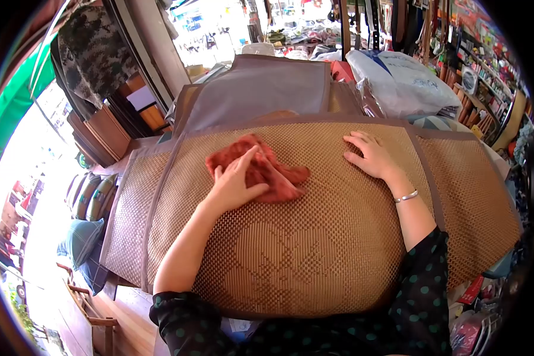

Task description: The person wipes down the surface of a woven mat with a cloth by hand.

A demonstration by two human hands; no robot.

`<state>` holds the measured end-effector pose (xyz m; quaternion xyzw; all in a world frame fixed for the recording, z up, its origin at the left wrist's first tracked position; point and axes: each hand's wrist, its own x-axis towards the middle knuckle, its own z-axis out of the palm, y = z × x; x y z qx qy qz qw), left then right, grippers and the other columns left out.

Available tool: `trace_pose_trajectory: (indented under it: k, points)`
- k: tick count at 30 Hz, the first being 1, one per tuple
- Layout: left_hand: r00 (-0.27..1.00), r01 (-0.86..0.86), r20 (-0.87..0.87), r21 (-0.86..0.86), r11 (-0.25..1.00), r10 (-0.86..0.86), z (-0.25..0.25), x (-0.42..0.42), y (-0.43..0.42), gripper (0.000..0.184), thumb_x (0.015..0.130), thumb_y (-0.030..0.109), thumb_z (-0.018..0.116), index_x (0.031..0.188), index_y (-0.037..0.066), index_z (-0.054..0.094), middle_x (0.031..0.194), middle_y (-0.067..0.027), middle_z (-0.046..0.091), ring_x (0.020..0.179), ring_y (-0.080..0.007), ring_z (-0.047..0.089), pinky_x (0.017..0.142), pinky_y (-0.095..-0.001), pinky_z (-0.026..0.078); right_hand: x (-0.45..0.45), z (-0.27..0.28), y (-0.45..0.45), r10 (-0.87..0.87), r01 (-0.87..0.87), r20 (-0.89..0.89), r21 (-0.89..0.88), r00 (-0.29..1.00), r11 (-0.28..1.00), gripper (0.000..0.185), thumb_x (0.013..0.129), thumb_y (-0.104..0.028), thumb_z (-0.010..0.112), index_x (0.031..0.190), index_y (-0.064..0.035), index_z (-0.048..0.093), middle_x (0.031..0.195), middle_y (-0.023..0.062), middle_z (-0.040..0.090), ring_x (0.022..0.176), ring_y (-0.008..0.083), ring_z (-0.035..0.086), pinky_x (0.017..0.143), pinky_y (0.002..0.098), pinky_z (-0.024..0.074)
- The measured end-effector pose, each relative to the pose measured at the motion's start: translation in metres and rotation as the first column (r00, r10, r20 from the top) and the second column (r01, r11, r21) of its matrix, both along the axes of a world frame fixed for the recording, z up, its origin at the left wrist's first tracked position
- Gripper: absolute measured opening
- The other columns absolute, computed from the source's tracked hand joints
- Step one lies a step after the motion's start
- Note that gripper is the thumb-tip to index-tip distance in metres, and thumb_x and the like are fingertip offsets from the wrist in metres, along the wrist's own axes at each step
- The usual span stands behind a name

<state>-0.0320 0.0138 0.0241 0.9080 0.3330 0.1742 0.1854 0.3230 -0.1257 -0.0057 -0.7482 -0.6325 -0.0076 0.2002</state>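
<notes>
A woven tan mat (314,231) with a brown border and a patterned patch near its front lies spread before me. On its left half is a crumpled red cloth (279,178). My left hand (234,181) presses on this cloth and holds it against the mat, fingers bent over it and thumb stretched to the right. Farther right, my right hand (371,155) rests palm down on the weave, fingers apart, with nothing in it. A silver bracelet (406,196) circles my right wrist.
Other woven mats (474,202) stick out beneath at both sides. Behind lies a folded grey-brown sheet (267,89), beside a white plastic-wrapped package (403,83). Cushions (92,196) and a wooden stool (95,308) stand at left. Packed shelves (486,77) line the right.
</notes>
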Motion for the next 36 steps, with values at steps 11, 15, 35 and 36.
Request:
trace_pose_trajectory:
  k: [11, 15, 35, 36]
  points:
    - [0.791, 0.607, -0.108, 0.255, 0.753, -0.602, -0.011, 0.002, -0.119, 0.07, 0.067, 0.04, 0.077, 0.133, 0.027, 0.058, 0.141, -0.0086, 0.048, 0.136, -0.0284, 0.043, 0.104, -0.0659, 0.028, 0.009, -0.006, 0.0, 0.039, -0.039, -0.02, 0.02, 0.999, 0.999, 0.061, 0.094, -0.053, 0.055, 0.14, -0.0135, 0.054, 0.151, 0.0136, 0.045, 0.143, 0.0317, 0.036, 0.119, 0.05, 0.022]
    - [0.99, 0.14, -0.06, 0.189, 0.972, -0.131, -0.012, -0.014, -0.026, 0.07, 0.07, 0.037, 0.075, 0.135, 0.022, 0.056, 0.145, -0.0071, 0.049, 0.139, -0.0249, 0.04, 0.106, -0.0675, 0.026, 0.014, -0.004, -0.001, 0.063, -0.061, -0.058, 0.032, 0.996, 0.998, 0.059, 0.094, -0.051, 0.056, 0.139, -0.0129, 0.055, 0.151, 0.0137, 0.045, 0.143, 0.0318, 0.036, 0.119, 0.0493, 0.0208]
    - [0.999, 0.005, -0.052, 0.205, 0.979, 0.006, -0.019, -0.007, 0.009, 0.068, 0.078, 0.042, 0.072, 0.141, 0.022, 0.053, 0.15, -0.0115, 0.046, 0.142, -0.0302, 0.037, 0.111, -0.0713, 0.02, 0.007, -0.004, -0.002, 0.025, -0.024, -0.012, 0.053, 1.0, 0.998, 0.058, 0.094, -0.05, 0.056, 0.138, -0.0115, 0.056, 0.149, 0.015, 0.048, 0.142, 0.031, 0.038, 0.118, 0.0499, 0.0214]
    - [0.995, -0.064, -0.064, 0.183, 0.981, 0.076, -0.016, -0.009, 0.014, 0.067, 0.079, 0.042, 0.071, 0.141, 0.022, 0.053, 0.151, -0.0118, 0.045, 0.142, -0.0312, 0.038, 0.111, -0.0716, 0.02, 0.008, -0.004, -0.002, 0.03, -0.029, -0.005, 0.049, 1.0, 0.998, 0.058, 0.094, -0.05, 0.056, 0.138, -0.0113, 0.056, 0.149, 0.0148, 0.048, 0.142, 0.0309, 0.038, 0.118, 0.0498, 0.0215]
